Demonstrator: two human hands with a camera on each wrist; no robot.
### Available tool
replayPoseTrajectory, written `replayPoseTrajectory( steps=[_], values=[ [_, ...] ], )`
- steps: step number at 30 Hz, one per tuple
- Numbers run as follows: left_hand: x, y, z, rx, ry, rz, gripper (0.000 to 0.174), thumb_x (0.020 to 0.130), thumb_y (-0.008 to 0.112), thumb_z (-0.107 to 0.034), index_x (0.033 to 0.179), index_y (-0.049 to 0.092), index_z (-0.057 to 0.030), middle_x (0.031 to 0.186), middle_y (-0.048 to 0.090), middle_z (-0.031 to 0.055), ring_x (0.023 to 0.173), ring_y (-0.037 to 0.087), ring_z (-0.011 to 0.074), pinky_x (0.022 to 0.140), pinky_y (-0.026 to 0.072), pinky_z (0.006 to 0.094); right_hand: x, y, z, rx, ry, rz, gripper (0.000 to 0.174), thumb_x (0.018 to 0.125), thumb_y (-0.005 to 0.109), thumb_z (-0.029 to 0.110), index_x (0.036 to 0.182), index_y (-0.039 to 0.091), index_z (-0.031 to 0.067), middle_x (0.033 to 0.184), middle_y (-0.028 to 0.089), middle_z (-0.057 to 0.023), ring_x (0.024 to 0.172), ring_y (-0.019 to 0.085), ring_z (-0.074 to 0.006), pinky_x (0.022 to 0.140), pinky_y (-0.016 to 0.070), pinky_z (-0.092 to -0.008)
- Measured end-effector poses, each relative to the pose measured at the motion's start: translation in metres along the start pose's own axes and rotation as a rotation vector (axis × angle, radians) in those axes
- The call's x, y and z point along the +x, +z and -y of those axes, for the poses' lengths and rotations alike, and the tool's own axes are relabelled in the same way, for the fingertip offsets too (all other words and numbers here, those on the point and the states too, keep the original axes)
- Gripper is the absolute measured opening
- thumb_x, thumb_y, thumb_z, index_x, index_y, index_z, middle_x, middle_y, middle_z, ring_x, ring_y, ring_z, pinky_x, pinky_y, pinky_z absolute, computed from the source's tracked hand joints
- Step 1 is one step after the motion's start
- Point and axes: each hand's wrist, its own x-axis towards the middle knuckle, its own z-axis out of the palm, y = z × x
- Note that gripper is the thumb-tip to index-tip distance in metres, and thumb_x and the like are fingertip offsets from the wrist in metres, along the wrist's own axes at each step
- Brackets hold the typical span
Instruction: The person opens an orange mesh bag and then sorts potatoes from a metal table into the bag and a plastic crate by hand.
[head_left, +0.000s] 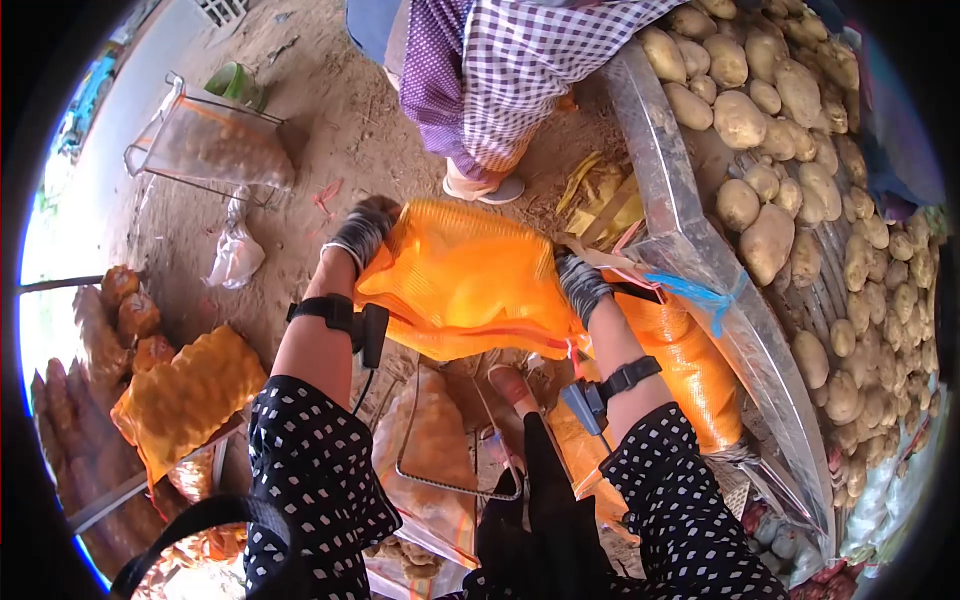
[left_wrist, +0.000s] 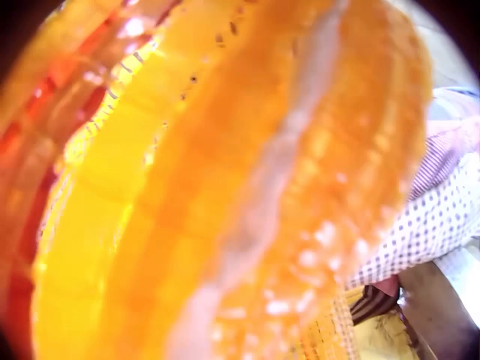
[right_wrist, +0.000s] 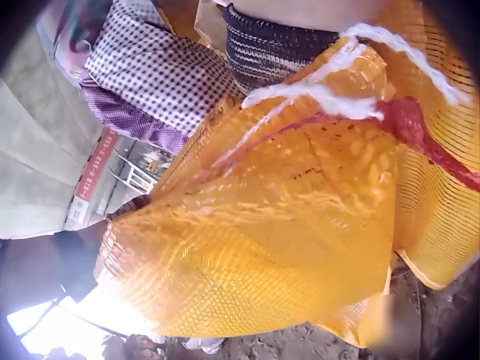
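Note:
An orange mesh sack (head_left: 470, 275) is stretched between my two hands, hanging loose and looking nearly flat. My left hand (head_left: 365, 232), in a dark striped glove, grips its left upper corner. At the opposite side my right hand (head_left: 582, 284), gloved alike, holds the sack's edge; its fingers are largely hidden behind the mesh in the right wrist view. A red drawstring (right_wrist: 409, 124) and a white string (right_wrist: 315, 97) lie along the sack near that hand. Orange mesh fills most of the left wrist view.
A metal-edged bin (head_left: 680, 190) heaped with potatoes (head_left: 740, 120) stands at the right, a filled orange sack (head_left: 680, 360) beside it. Ahead stands a person in a checked apron (head_left: 520, 80). Wire frames hold mesh sacks at the left (head_left: 220, 145) and below (head_left: 425, 430).

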Motion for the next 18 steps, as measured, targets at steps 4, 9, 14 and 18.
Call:
replayPoseTrajectory(
  steps=[4, 9, 14, 18],
  values=[
    [-0.027, 0.012, 0.060, -0.102, 0.064, -0.100, 0.020, 0.082, 0.063, -0.011, 0.100, 0.063, -0.0021, 0.084, 0.067, 0.0089, 0.075, 0.061, 0.0198, 0.070, 0.0488, 0.0319, 0.027, 0.033, -0.056, -0.057, 0.020, -0.052, 0.039, 0.092, 0.042, 0.030, 0.124, 0.053, 0.0112, 0.123, 0.057, -0.0108, 0.110, 0.055, -0.0242, 0.092, 0.0429, -0.0357],
    [-0.103, -0.006, -0.051, 0.536, 0.327, -0.353, 0.029, 0.082, 0.062, -0.008, 0.110, 0.059, -0.0063, 0.095, 0.063, 0.0148, 0.089, 0.060, 0.0320, 0.083, 0.0465, 0.0343, 0.073, 0.099, -0.161, -0.456, -0.093, -0.205, 0.034, 0.092, 0.039, 0.027, 0.115, 0.059, 0.0123, 0.116, 0.061, -0.0105, 0.105, 0.059, -0.0248, 0.087, 0.0453, -0.0372],
    [-0.154, 0.019, -0.058, 0.428, 0.619, 0.477, 0.046, 0.083, 0.060, -0.044, 0.107, 0.062, -0.0052, 0.094, 0.065, 0.0177, 0.091, 0.061, 0.0344, 0.083, 0.0463, 0.0401, 0.027, 0.028, -0.092, -0.159, 0.001, -0.093, 0.038, 0.096, 0.032, 0.031, 0.100, 0.060, 0.0055, 0.089, 0.060, -0.0064, 0.081, 0.055, -0.0214, 0.072, 0.0440, -0.0329],
    [-0.203, 0.025, -0.016, 0.942, 0.464, 0.752, 0.058, 0.078, 0.058, -0.058, 0.102, 0.063, -0.0062, 0.085, 0.065, 0.0173, 0.083, 0.061, 0.0371, 0.075, 0.0476, 0.0428, -0.044, -0.018, 0.001, -0.134, 0.362, 0.063, 0.031, 0.088, 0.053, 0.030, 0.111, 0.057, 0.0092, 0.093, 0.062, -0.0129, 0.085, 0.057, -0.0269, 0.080, 0.0460, -0.0341]
  ],
)
